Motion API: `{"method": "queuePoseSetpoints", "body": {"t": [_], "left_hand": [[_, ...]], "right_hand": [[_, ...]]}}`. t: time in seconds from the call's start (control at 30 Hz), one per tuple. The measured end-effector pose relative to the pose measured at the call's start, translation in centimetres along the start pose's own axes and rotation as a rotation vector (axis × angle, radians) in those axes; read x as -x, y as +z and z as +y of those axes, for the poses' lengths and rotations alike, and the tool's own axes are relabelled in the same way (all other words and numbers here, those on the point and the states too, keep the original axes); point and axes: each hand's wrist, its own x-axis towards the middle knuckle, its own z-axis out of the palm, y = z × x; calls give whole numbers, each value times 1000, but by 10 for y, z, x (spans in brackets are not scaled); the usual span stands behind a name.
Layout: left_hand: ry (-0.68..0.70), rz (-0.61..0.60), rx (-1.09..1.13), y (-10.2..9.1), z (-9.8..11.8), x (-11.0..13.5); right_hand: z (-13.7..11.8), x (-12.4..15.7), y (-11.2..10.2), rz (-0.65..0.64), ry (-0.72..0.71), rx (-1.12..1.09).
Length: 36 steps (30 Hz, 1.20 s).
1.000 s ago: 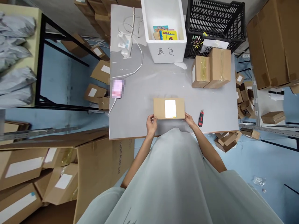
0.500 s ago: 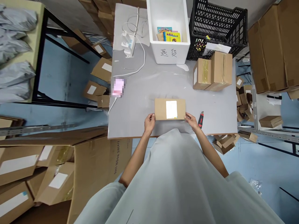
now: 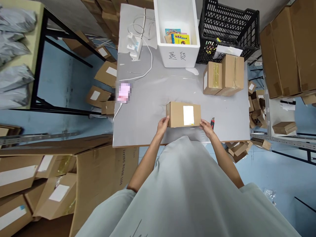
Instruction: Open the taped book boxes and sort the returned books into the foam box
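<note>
head view: the left hand (image 3: 163,125) pinches the box (image 3: 176,115) at its left end, the right hand (image 3: 206,127) at its near right corner, over the bench (image 3: 145,105). the box has just shifted right and tilted, bringing its left end into view; its label (image 3: 188,115) is too washed out to read. the cutter (image 3: 212,123) is just beside the right hand. farther out, the bin (image 3: 177,62) is hand-lettered "退货"; the carton (image 3: 98,184) reads "living room life".

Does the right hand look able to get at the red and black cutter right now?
Probably yes: the right hand is right beside the cutter, with nothing visible between them. It would likely need to let go of the cardboard box first, though.
</note>
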Motion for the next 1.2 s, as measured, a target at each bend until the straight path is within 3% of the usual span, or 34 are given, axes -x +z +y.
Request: {"method": "queuePoseSetpoints", "body": {"t": [0.1, 0.2, 0.3, 0.37, 0.47, 0.57, 0.67, 0.8, 0.87, 0.93, 1.03, 1.13, 1.2], "left_hand": [[-32, -29, 33, -2, -1, 2], [17, -162, 48, -4, -1, 15], [58, -266, 89, 3, 4, 32], [80, -329, 128, 13, 9, 45], [145, -402, 140, 27, 18, 60], [229, -351, 83, 29, 25, 65], [318, -268, 27, 18, 31, 61], [336, -258, -42, 2, 37, 50], [336, -276, -65, 0, 40, 46], [350, -266, -79, 2, 42, 44], [363, -214, -96, 8, 43, 45], [335, -180, -123, 12, 39, 51], [305, -180, -129, 13, 34, 57]], "right_hand": [[-11, 6, -1, 163, -97, 172], [-22, 25, -1, 237, -264, 244], [-34, 54, 7, 120, -403, 212], [-41, 70, 15, 30, -424, 202], [-50, 83, 22, 3, -411, 215], [-52, 86, 28, -40, -392, 143], [-46, 85, 38, -131, -388, 66], [-28, 75, 46, -129, -380, 48], [-18, 62, 35, -63, -382, 104], [-8, 47, 13, 93, -345, 250], [9, 25, -24, 378, -135, 575], [27, 13, -45, 444, 133, 773], [38, 9, -48, 428, 199, 817]]}}
